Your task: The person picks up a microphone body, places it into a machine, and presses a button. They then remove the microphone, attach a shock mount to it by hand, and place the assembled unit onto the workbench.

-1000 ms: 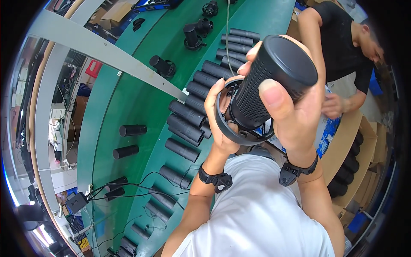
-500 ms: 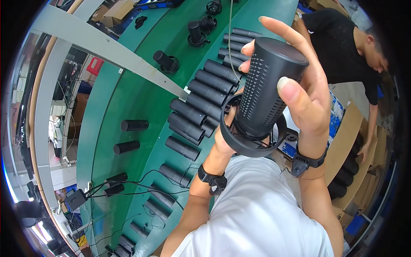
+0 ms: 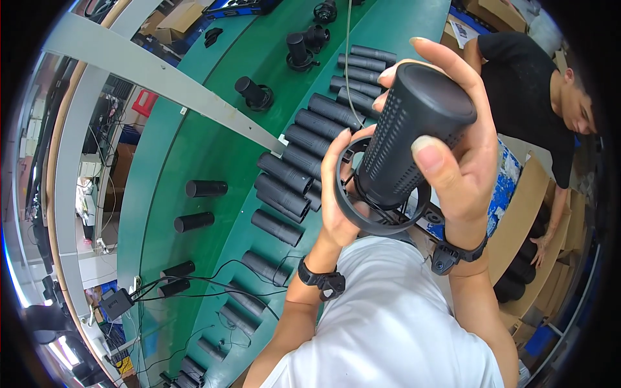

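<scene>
A black cylindrical microphone (image 3: 404,139) with a dimpled grille is tilted in front of me, its rounded end up and to the right. My right hand (image 3: 467,184) wraps its upper part, thumb on the near side and fingers behind. Around the microphone's lower end sits a black ring-shaped shock mount (image 3: 372,224) with elastic cords inside. My left hand (image 3: 337,216) grips the mount's left side, a finger raised along the rim and others underneath. Whether the microphone is fully seated in the mount I cannot tell. Both wrists wear black straps.
Several black cylinders (image 3: 276,227) lie in a row on the green bench (image 3: 226,213). Farther off stand mounted microphones (image 3: 253,92). A grey metal post (image 3: 168,74) crosses the left side, above black cables (image 3: 213,280). At right, a co-worker (image 3: 527,84) reaches into a cardboard box (image 3: 517,233).
My left hand has come up along the left of the mount, its fingers now showing there. The microphone and right hand have shifted slightly right and down. The co-worker has moved slightly.
</scene>
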`<control>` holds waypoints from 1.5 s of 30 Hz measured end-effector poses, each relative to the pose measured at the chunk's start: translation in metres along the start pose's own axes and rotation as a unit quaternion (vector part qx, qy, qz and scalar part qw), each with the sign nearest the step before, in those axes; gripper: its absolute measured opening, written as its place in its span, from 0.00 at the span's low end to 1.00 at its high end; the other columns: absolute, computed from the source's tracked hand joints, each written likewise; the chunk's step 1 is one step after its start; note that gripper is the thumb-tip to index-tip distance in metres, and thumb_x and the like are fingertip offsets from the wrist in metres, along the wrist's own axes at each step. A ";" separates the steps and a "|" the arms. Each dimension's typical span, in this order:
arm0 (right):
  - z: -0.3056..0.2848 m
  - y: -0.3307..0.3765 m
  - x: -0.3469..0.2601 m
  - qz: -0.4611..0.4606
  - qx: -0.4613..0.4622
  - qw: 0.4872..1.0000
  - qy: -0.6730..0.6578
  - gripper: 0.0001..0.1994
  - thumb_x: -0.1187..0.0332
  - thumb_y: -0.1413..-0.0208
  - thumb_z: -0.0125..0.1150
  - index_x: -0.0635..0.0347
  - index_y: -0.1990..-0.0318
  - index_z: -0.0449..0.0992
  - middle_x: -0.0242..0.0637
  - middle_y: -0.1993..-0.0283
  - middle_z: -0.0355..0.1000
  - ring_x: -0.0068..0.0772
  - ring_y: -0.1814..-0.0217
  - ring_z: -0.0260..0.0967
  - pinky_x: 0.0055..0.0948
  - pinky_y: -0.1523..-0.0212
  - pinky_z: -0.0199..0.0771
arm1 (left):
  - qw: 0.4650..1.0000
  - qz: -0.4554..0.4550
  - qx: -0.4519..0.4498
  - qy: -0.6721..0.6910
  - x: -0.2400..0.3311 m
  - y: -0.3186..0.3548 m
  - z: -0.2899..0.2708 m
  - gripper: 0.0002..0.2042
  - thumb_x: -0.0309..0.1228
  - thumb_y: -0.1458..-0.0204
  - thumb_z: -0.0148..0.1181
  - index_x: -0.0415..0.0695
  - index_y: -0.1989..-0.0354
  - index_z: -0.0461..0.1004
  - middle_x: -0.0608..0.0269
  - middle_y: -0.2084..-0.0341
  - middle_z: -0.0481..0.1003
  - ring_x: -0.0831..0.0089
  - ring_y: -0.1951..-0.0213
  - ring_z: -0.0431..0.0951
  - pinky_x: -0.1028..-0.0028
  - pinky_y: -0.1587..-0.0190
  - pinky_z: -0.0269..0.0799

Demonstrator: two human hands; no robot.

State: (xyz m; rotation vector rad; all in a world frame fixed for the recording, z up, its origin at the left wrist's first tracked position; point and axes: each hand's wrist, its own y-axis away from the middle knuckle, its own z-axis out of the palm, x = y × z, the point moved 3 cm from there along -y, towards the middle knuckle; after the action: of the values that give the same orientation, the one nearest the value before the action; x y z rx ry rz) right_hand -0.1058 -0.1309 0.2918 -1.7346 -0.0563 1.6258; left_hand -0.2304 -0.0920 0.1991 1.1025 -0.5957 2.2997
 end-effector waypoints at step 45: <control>0.000 0.011 -0.009 0.106 -0.004 0.985 -0.139 0.43 0.58 0.60 0.72 0.71 0.40 0.56 0.51 0.57 0.71 0.36 0.57 0.74 0.29 0.59 0.78 | 0.978 -0.149 -0.101 0.103 -0.032 0.012 -0.020 0.33 0.48 0.43 0.51 0.33 0.38 0.57 0.49 0.44 0.68 0.64 0.46 0.73 0.65 0.43 0.68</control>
State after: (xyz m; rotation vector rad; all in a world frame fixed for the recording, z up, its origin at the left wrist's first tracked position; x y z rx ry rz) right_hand -0.1119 -0.1431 0.2935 -1.5494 -0.0109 2.0179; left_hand -0.2323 -0.0975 0.1599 0.7860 -0.5294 2.0113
